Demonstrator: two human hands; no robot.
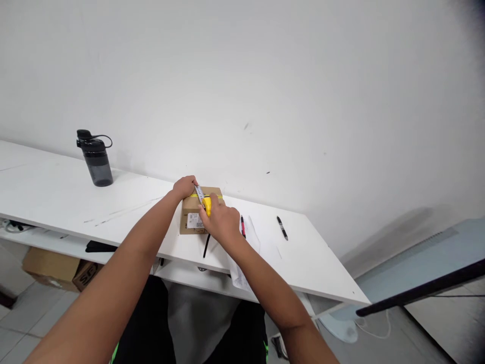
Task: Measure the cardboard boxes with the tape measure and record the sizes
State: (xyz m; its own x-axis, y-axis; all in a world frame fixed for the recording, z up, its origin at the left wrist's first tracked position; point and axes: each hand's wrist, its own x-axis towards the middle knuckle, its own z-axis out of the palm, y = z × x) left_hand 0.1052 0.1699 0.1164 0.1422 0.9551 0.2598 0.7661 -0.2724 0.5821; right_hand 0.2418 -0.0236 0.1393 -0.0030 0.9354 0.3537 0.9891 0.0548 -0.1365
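Note:
A small cardboard box (188, 203) sits on the white desk, with a white label (194, 220) on its near side and a yellow strip across its top. Over the box, my right hand (224, 221) grips the yellow case of a tape measure (206, 204). A short length of its pale, marked blade runs from the case up and left to my left hand (184, 186). My left fingers are closed at the blade's far end, by the box's upper left edge; their tips are partly hidden. A black strap (206, 246) hangs below my right hand.
On the white desk (140, 202) a dark water bottle (97, 164) stands to the left. To the right lie a red-and-black pen (243, 227), paper sheets (265, 247) and a black pen (282, 228). Below is a larger cardboard box (51, 268). A wall backs the desk.

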